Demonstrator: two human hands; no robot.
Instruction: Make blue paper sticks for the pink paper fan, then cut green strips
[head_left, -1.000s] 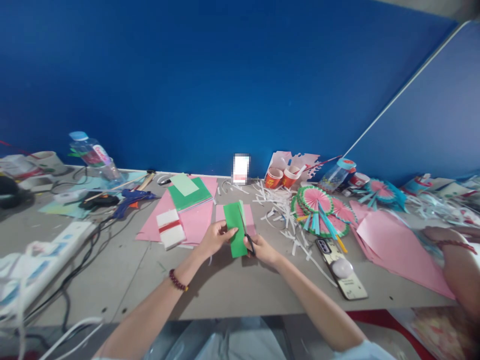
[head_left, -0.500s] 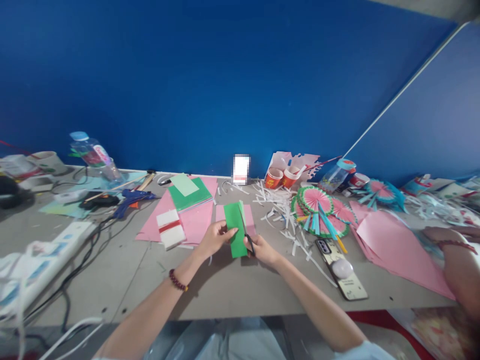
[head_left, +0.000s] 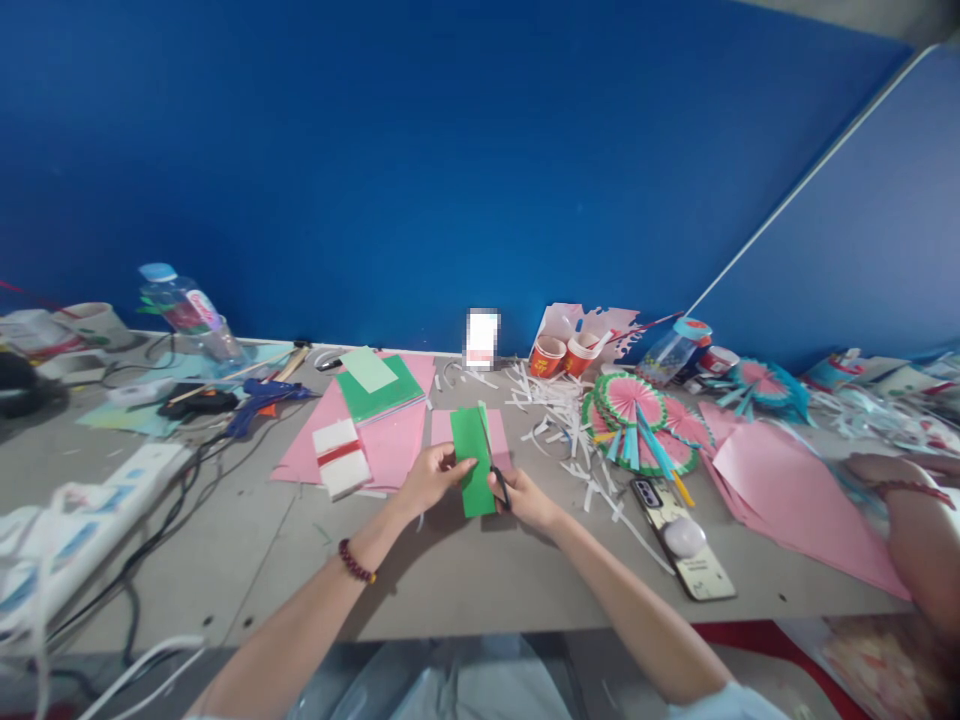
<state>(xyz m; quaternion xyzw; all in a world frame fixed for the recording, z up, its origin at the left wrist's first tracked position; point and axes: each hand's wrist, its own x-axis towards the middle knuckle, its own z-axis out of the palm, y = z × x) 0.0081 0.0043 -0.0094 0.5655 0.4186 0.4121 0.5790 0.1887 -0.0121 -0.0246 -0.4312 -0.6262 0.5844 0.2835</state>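
Note:
A green paper sheet stands upright just above the grey table. My left hand pinches its left edge, thumb on the front. My right hand is closed on the black handles of scissors, whose blades run up along the sheet's right side. Beneath lies a small pink sheet.
A stack of pink and green paper and a white block with a red band lie to the left. Paper fans, white strips, a phone and large pink sheets lie right, where another person's arm rests. Cables and a glue gun are far left.
The green sheet and both hands have barely shifted; the sheet sits a touch further right and my left thumb has slid slightly along it.

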